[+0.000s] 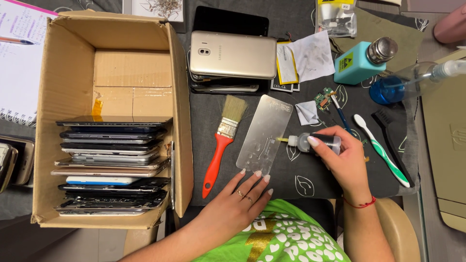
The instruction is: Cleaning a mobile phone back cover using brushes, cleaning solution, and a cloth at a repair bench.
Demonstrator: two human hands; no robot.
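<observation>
- Gripping a small glue bottle sideways, the right hand closes around its dark body, with the thumb on top, so the thin nozzle points left at the metal plate.
- The nozzle tip is touching or almost touching the right edge of the plate; I cannot tell which.
- The left hand lies open and flat, and its fingertips press on the near end of the plate, I think to keep it from sliding on the counter.
- The plate lies slightly tilted on the dark mat that covers the counter, between the two hands.
- Just left of the plate lies a paintbrush with a red handle, bristles pointing away from the person.
- To the right of the right hand lies a green and white toothbrush, and behind the hand are a small circuit board and a crumpled tissue.
- Further back, a gold phone rests with its back up on a stack of other phones, near a teal dispenser bottle with a metal cap.
- At the far left stands an open cardboard box, filled with phones stacked flat, probably kept together for easy reach.
</observation>
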